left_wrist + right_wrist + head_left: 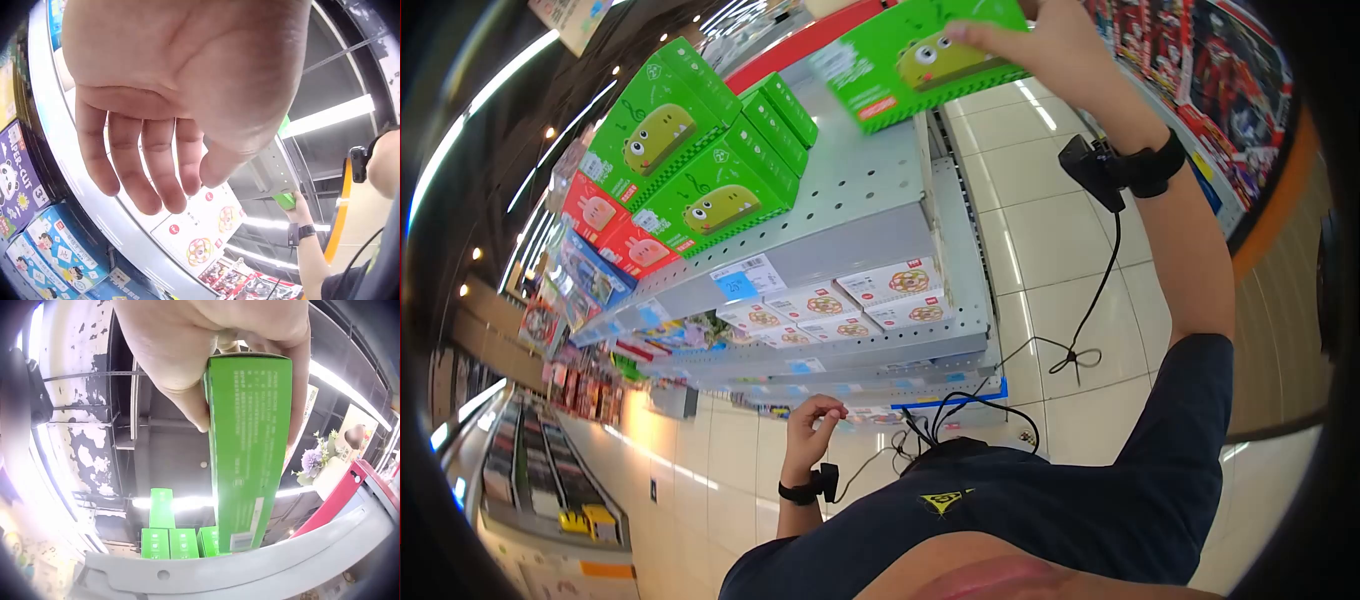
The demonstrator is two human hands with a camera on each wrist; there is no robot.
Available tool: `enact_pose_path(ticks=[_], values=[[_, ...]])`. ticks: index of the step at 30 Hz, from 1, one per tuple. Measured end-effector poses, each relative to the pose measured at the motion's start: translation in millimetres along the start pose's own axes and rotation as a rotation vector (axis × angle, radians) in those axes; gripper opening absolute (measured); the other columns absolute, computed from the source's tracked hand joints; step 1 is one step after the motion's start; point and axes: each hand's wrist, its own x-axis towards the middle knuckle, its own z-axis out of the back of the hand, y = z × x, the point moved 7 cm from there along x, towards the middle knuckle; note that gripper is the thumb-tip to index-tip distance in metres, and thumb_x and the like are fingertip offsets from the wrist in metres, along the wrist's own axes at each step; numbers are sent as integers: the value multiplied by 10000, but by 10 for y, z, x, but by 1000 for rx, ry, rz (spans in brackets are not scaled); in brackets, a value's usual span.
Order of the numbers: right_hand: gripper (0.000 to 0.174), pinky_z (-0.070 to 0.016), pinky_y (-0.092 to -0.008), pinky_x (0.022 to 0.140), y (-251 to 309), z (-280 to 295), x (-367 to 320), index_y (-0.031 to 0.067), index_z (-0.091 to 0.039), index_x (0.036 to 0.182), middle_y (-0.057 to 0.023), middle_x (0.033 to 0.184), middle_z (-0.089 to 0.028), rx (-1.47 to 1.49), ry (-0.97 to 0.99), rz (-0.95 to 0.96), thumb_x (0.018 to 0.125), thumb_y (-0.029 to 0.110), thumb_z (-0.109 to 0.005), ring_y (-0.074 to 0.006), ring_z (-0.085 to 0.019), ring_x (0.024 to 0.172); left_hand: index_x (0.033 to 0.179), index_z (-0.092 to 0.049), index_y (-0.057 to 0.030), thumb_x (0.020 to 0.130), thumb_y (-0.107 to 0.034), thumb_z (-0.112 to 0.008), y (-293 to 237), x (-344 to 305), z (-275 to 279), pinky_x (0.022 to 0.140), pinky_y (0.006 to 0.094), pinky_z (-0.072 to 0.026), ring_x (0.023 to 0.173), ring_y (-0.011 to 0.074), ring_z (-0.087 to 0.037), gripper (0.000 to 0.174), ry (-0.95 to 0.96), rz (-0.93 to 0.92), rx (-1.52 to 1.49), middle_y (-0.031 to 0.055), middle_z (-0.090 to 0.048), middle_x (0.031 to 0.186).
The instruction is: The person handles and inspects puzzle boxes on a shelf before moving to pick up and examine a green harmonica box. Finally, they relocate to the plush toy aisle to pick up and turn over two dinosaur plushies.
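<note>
A green toy box (855, 75) with a dinosaur face is held up at the end of the shelf by my right hand (1072, 65). In the right wrist view, the thumb and fingers grip the box (250, 450) from both sides near its upper end, and its narrow printed side shows. More green boxes (730, 205) of the same design stand stacked farther along the top shelf (855, 195). My left hand (805, 440) hangs low beside the lower shelves, fingers loosely bent around nothing. In the left wrist view its palm (187, 75) faces the camera.
Red boxes (642, 248) sit beside the green stack. White boxes (890, 290) fill the shelf below. Blue boxes (59, 250) appear near the left hand. A black cable (1112, 265) dangles from the right wrist over the tiled floor (1040, 230). Red toy packages (1230, 70) stand across the aisle.
</note>
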Motion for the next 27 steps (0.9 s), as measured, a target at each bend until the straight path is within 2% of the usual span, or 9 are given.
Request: enact_pose_path(ticks=[2, 6, 9, 14, 18, 21, 24, 26, 27], values=[[536, -528, -296, 850, -197, 93, 89, 55, -499, 1254, -98, 1106, -603, 74, -83, 11, 821, 96, -813, -162, -633, 1004, 1005, -657, 16, 955, -36, -638, -27, -91, -74, 841, 301, -534, 887, 166, -677, 75, -59, 23, -3, 85, -698, 926], [515, -525, -303, 864, -383, 41, 191, 47, -498, 1243, -94, 1109, -601, 191, -128, 32, 832, 97, -804, -156, -626, 1012, 1002, -656, 19, 954, -29, -636, -131, -182, -147, 837, 299, -535, 885, 166, -677, 71, -157, 48, -8, 86, -696, 920], [492, -517, -298, 876, -419, -63, 378, 29, -491, 1243, -103, 1100, -612, 351, -127, 141, 854, 96, -783, -158, -621, 1028, 1004, -655, 20, 956, -27, -632, -218, -176, -138, 825, 298, -539, 876, 166, -677, 71, -187, 45, 40, 88, -694, 916], [473, -497, -335, 926, -70, -270, 789, -20, -472, 1266, -156, 1149, -634, 18, -153, 191, 915, 171, -725, -220, -622, 1068, 1001, -657, 20, 955, -28, -630, -292, -277, -35, 805, 296, -545, 860, 165, -679, 72, -280, 9, 87, 91, -691, 910], [502, -482, -370, 960, -6, -684, 1227, -47, -451, 1282, -201, 1176, -630, 218, -67, 183, 939, 228, -694, -265, -621, 1091, 1018, -640, 24, 965, -17, -612, -181, -395, 59, 806, 320, -545, 862, 177, -666, 73, -340, -1, 44, 97, -673, 911], [545, -473, -396, 976, 148, -976, 1419, -68, -402, 1322, -239, 1178, -623, 146, -123, 349, 956, 241, -662, -303, -613, 1119, 1020, -639, 24, 965, -10, -610, -78, -423, 90, 803, 321, -548, 856, 177, -666, 72, -367, -7, -13, 101, -669, 914], [589, -483, -430, 954, 400, -1236, 1339, -49, -342, 1382, -279, 1159, -619, 215, 27, 255, 978, 279, -618, -347, -623, 1094, 985, -648, 26, 955, -30, -629, -17, -425, 107, 806, 293, -542, 860, 163, -677, 65, -393, -3, -47, 91, -688, 898], [580, -498, -451, 914, 519, -1345, 1207, -16, -315, 1414, -285, 1141, -622, 16, 190, -47, 1000, 296, -576, -368, -638, 1048, 983, -648, 23, 954, -28, -630, 15, -441, 108, 806, 292, -542, 857, 163, -676, 62, -407, -22, -55, 91, -690, 902], [580, -498, -451, 914, 478, -1431, 1228, -16, -315, 1414, -285, 1141, -622, 7, 199, -39, 1000, 296, -576, -368, -638, 1048, 983, -648, 23, 954, -28, -630, 47, -455, 109, 806, 292, -542, 857, 163, -676, 62, -412, -26, -68, 91, -690, 902]])
